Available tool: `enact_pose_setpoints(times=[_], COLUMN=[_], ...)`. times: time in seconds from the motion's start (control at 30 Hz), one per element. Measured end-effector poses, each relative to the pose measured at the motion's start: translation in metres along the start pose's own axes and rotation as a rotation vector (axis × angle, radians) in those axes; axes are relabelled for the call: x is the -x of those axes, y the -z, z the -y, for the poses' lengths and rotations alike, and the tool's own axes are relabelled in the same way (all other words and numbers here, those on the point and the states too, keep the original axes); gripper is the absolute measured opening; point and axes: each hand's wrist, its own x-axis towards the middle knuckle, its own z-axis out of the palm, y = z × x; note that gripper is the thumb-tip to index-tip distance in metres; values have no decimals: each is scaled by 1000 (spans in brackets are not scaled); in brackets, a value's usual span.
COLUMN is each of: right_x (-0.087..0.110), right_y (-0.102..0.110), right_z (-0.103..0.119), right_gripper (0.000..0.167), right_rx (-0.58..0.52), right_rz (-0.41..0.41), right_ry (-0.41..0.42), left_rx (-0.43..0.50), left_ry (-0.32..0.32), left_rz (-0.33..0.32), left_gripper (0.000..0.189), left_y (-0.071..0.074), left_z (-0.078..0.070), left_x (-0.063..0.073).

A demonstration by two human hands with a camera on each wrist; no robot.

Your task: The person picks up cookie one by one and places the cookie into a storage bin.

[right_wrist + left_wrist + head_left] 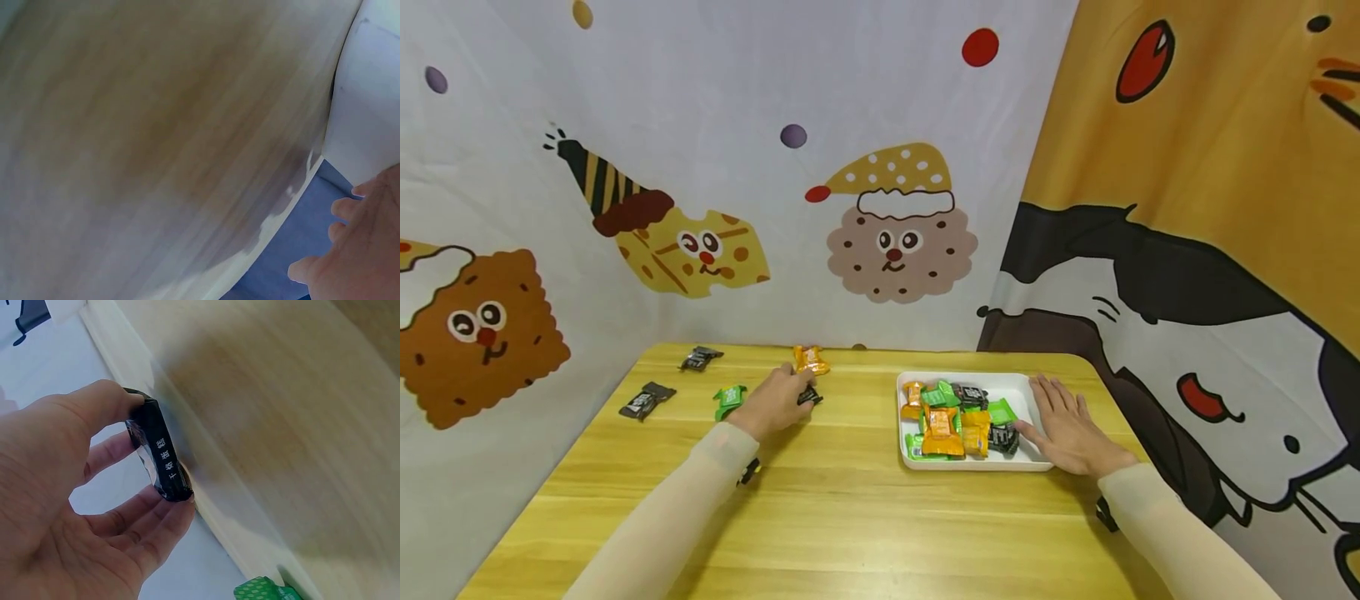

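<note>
My left hand [772, 403] pinches a black-wrapped snack [157, 450] between thumb and fingertips, just above or on the table. In the head view that packet [809, 395] shows partly past the fingers. Left of this hand lies a green-wrapped snack [729, 402], and beyond it an orange-wrapped one [810, 360]. A white tray [973, 466] holds several orange, green and black packets, some stacked. Over the tray's right rim my right hand [1070, 429] rests with its fingers straight, palm down, gripping no packet. The right wrist view shows this hand [369, 244] only at its edge.
Two more black-wrapped snacks, one near [646, 401] and one farther back [701, 359], lie at the table's left side. The wooden table [850, 533] ends at a printed cloth backdrop [715, 100] behind and along both sides.
</note>
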Motion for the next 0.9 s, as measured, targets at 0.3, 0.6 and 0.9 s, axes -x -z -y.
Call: enact_pose_setpoints(times=[0.3,0.6,0.9], right_x=[1,4,2], right_y=[-2,-6,-5], right_z=[2,1,-1], right_gripper=[98,98,98], right_rx=[-5,-2,-6], right_rz=[-8,-12,-19], right_ry=[-5,-5,-4], left_rx=[-17,-49,-42], left_ry=[-40,-49,-72], left_rz=[-32,-48,-73], left_gripper=[39,40,36], left_y=[1,2,7], left_z=[-2,-18,-36], left_x=[-1,-1,-7])
